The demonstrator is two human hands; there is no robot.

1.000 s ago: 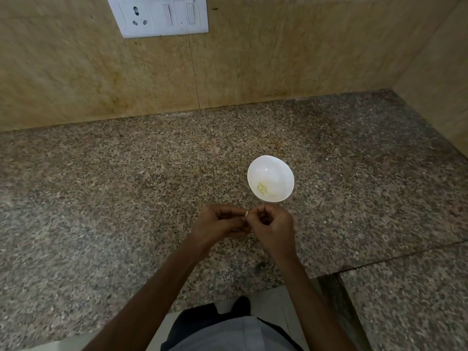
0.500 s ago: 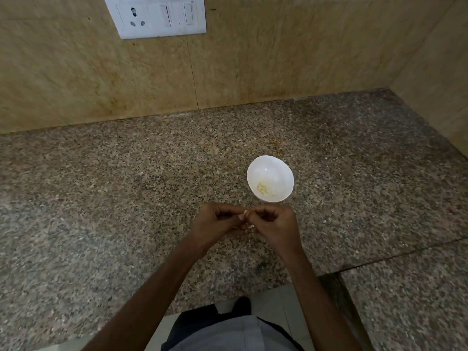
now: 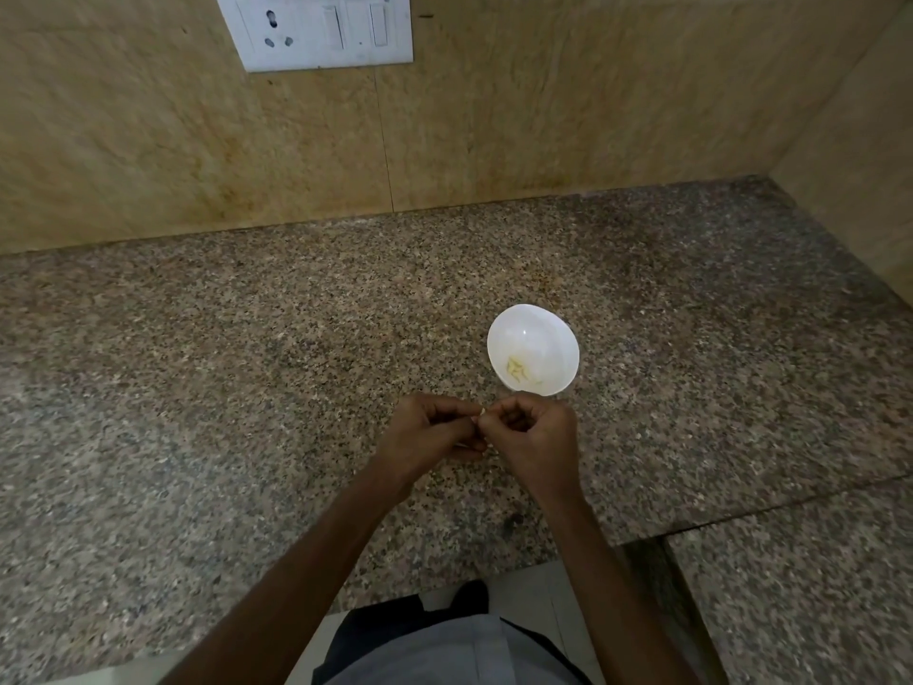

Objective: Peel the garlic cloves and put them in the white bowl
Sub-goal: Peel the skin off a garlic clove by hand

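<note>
Looking down past the grey clothing at the bottom edge, both forearms run up to the middle of the frame. There the left hand and right hand meet over the counter. Fingers on both are curled, tips pinching a garlic clove between them, and only a pale sliver of it shows.

My guess on handling: it's tiny, light and firm, but the skin is papery and bare flesh gets slick. So hold the body with one hand and nip the skin at the tip with the other.

Just beyond the knuckles sits the white bowl, with a few peeled cloves in the bottom. Farther up is the tan wall, with a switch plate at the top, left of centre.

Versus half a second ago, barely anything differs: hands in the same spot, fingertips maybe a touch closer, bowl unmoved.
</note>
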